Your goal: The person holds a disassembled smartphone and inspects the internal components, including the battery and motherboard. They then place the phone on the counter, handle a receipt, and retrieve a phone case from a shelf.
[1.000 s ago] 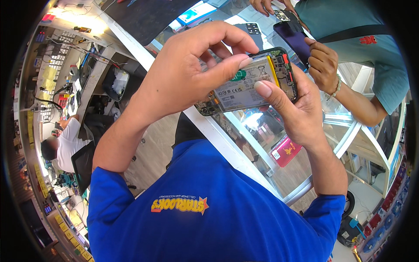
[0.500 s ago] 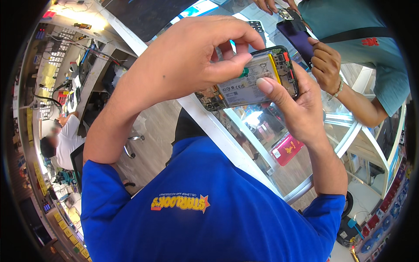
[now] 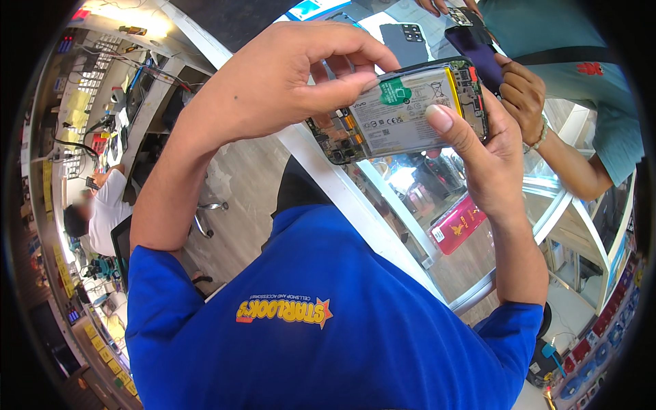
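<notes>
One opened phone is over the desk | right hand clamps its right end | step: left hand seems working at far edge, cannot tell if pinching | next: likely needs steady hold

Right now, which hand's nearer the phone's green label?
Left. The left hand has its thumb tip by the left edge of the green label; the right hand holds the phone farther right.

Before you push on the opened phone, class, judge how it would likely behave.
The opened phone is probably stiff: it shows no bend in the right hand. Uncovered circuitry suggests fragility; the broad battery may make it fairly heavy.
</notes>
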The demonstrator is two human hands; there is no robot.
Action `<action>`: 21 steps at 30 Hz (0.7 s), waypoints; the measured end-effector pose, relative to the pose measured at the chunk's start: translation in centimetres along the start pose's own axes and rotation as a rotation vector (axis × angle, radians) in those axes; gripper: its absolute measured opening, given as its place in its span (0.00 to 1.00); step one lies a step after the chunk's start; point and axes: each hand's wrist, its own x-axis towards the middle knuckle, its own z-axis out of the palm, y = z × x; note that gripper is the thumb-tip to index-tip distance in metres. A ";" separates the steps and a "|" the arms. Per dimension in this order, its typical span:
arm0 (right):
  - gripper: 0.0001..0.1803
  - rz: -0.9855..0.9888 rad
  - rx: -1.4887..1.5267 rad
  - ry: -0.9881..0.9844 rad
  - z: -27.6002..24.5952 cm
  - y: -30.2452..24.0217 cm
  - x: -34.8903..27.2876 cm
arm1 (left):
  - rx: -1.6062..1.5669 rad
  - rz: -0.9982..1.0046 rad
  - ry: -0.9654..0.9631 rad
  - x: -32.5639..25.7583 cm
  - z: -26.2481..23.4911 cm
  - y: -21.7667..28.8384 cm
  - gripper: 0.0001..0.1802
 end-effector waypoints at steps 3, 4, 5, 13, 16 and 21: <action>0.21 0.002 0.018 0.003 0.1 -0.1 0.0 | -0.060 -0.006 -0.002 -0.3 0.0 -0.1 0.14; 0.21 0.008 0.028 0.003 0.1 -0.2 0.0 | -0.069 0.006 -0.002 -0.3 0.0 -0.1 0.14; 0.21 0.007 0.026 0.008 0.1 -0.2 0.0 | -0.078 0.002 -0.010 -0.3 -0.1 -0.1 0.14; 0.20 -0.036 -0.012 0.004 -0.1 -0.1 0.0 | -0.109 0.001 -0.014 -0.6 -0.1 -0.4 0.13; 0.20 -0.015 -0.005 0.011 0.0 -0.1 -0.1 | -0.029 -0.021 -0.025 -0.3 -0.3 -0.2 0.13; 0.22 -0.013 -0.013 0.024 -0.3 0.0 -0.1 | -0.008 -0.042 -0.059 0.4 -0.7 -0.1 0.13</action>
